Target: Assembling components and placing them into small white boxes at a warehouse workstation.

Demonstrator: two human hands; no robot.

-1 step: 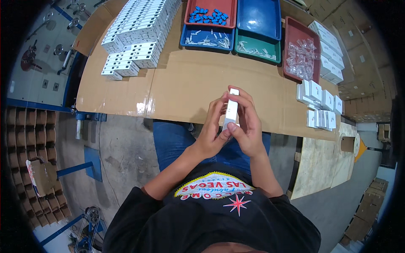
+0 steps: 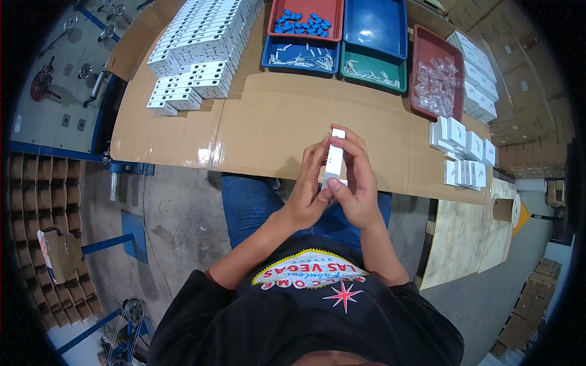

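Between both hands, just past the table's front edge, a slim white box-shaped piece (image 2: pixel 334 160) is held with a narrow face turned up. A few small dark marks show on that face. My left hand (image 2: pixel 305 194) closes round its left side, with the thumb near the lower end. My right hand (image 2: pixel 360 186) grips the right side, fingers curled over the upper part and thumb pressed on the lower end. The fingers hide much of its sides, so its exact kind cannot be made out.
A cardboard-covered table (image 2: pixel 274 128) bears stacked white units (image 2: pixel 201 36) at left. At the back stand a red tray (image 2: pixel 305 38) of blue parts, blue trays (image 2: pixel 375 27), a green tray (image 2: pixel 372 86) and a red tray (image 2: pixel 416 79) with clear pieces. White boxes (image 2: pixel 473 143) lie right.
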